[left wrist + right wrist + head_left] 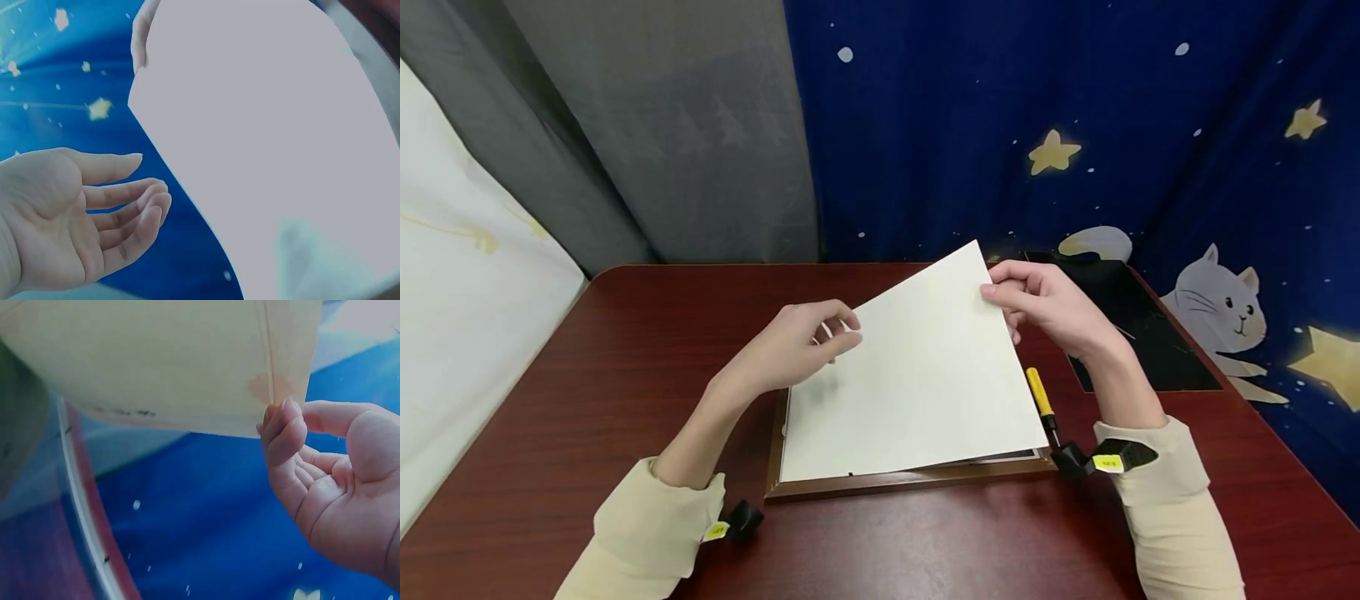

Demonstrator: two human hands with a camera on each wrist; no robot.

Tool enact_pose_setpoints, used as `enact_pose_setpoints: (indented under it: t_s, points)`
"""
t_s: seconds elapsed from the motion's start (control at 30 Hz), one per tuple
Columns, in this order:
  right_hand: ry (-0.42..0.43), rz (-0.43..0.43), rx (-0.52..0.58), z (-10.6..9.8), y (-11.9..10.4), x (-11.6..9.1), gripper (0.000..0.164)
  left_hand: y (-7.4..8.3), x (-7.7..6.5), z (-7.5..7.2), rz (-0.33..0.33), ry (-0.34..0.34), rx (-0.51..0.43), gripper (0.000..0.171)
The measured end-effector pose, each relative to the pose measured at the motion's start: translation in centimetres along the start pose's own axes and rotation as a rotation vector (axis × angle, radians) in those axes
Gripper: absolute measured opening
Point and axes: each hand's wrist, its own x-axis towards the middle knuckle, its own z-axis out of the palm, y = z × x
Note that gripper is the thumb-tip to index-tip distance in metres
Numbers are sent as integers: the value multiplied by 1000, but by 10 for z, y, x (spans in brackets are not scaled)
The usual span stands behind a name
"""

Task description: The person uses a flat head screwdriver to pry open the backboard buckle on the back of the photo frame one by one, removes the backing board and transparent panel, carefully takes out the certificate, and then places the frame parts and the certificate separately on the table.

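A plain white sheet (917,375) is tilted up over a brown picture frame (917,478), its right side lifted. My right hand (1051,304) pinches the sheet's upper right edge between thumb and fingers. Seen from the right wrist, the sheet's yellowish back (175,369) shows a crease and small dark marks low down. My left hand (797,343) hovers by the sheet's left edge with loosely bent fingers; in the left wrist view its fingers (125,194) hold nothing and stand apart from the sheet. The sheet hides most of the frame's inside.
A screwdriver with a yellow handle (1039,392) lies just right of the frame. At the back right of the dark red table (647,333) is a flat black mat (1150,342). Grey and blue star-patterned curtains (940,125) hang behind the table.
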Motion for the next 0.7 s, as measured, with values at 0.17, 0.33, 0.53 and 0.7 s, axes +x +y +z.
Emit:
enact_pose_setpoints:
  t_s: [0.17,0.33,0.53,0.7]
  points:
    - [-23,-8,-11,12,-19,3,24,30,2,4,54,-12,-80,15]
    - [-22,5,-23,24,-29,4,21,54,6,10,131,-26,-130,16]
    - [-43,-6,25,43,-36,3,17,70,2,23,163,-14,-160,21]
    - [-53,-57,104,55,-43,0,16,72,1,32,167,41,-179,23]
